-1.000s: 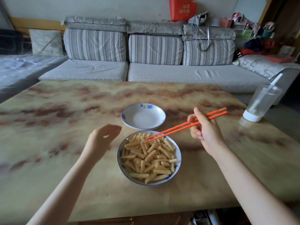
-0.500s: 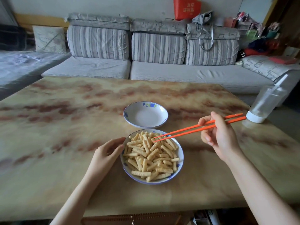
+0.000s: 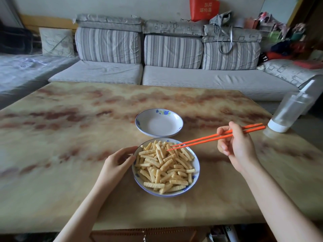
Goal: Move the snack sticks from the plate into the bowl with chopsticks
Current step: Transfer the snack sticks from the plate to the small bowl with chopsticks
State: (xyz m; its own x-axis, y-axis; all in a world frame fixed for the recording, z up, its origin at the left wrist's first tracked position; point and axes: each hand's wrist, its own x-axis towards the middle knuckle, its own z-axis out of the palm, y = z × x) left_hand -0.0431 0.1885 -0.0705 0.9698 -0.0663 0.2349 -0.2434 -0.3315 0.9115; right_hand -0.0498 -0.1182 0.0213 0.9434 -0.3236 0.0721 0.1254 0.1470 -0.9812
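Observation:
A blue-rimmed white plate [image 3: 197, 169] near the table's front holds a heap of ridged yellow snack sticks [image 3: 165, 167]. Just behind it stands an empty white bowl [image 3: 159, 123] with a blue flower on its rim. My right hand [image 3: 236, 147] grips a pair of orange chopsticks [image 3: 215, 137]; their tips rest among the sticks at the plate's far side, with nothing lifted. My left hand [image 3: 118, 162] holds the plate's left rim, thumb and fingers curled at its edge.
The marbled table [image 3: 70, 137] stretches left and back. A clear plastic bottle [image 3: 291, 110] stands upside down on its white cap at the right edge. A grey striped sofa [image 3: 157, 55] runs behind the table.
My left hand came down from the air and took hold of the plate's left rim. The right hand shifted right a little, the chopstick tips staying over the sticks.

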